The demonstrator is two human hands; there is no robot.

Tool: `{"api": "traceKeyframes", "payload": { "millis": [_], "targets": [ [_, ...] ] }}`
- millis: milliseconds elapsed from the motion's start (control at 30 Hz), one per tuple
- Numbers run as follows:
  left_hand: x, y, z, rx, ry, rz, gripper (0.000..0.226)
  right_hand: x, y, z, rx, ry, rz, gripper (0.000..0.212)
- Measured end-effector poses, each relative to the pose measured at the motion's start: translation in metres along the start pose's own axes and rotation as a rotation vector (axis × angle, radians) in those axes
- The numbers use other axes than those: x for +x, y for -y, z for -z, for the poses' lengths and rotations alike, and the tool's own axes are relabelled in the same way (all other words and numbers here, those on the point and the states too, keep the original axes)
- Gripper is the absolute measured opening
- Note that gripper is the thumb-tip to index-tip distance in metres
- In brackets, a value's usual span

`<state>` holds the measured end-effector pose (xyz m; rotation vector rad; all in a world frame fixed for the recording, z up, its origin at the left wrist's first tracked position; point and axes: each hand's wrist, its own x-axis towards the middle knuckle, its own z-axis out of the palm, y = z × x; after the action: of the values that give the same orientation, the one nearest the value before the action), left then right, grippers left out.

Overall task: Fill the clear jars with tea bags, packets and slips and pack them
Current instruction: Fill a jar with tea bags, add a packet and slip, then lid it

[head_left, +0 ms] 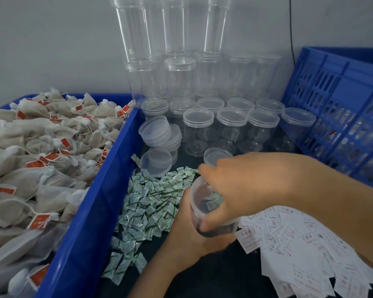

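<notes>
Head view: left hand (194, 231) grips open clear jar (205, 203) from below, over desk (213, 274). Right hand (241, 186) curls over jar mouth, fingers inside; contents unclear. Green packets (146, 203) left, slips (299, 239) right, tea bags (41, 147) in blue bin (91, 211).

A pale grey wall (52, 50) backs the dark counter (213, 274); a thin black cable (291, 29) runs down that wall.
</notes>
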<state>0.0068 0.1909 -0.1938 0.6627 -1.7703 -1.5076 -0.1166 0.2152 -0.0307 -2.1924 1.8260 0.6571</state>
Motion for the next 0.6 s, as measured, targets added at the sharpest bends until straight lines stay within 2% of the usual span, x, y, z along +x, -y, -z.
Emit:
{"api": "traceKeyframes", "payload": {
  "millis": [67, 200, 433, 500, 600],
  "targets": [
    [-0.002, 0.000, 0.000, 0.003, -0.024, -0.002, 0.087, 0.001, -0.002, -0.001, -0.008, -0.026, 0.095, 0.059],
    [-0.002, -0.001, -0.002, 0.038, -0.052, 0.001, 0.081, 0.001, -0.007, 0.000, 0.044, 0.040, 0.223, 0.072],
    [-0.001, 0.003, 0.001, 0.057, -0.021, 0.094, 0.067, 0.009, -0.012, -0.012, -0.082, -0.068, 0.432, 0.078],
    [-0.002, 0.004, 0.001, 0.062, -0.024, 0.092, 0.068, 0.011, -0.018, -0.018, -0.031, -0.140, 0.489, 0.076],
    [-0.002, 0.005, 0.001, 0.059, -0.023, 0.075, 0.069, 0.035, -0.029, -0.046, -0.075, -0.381, 0.534, 0.066]
  ]
}}
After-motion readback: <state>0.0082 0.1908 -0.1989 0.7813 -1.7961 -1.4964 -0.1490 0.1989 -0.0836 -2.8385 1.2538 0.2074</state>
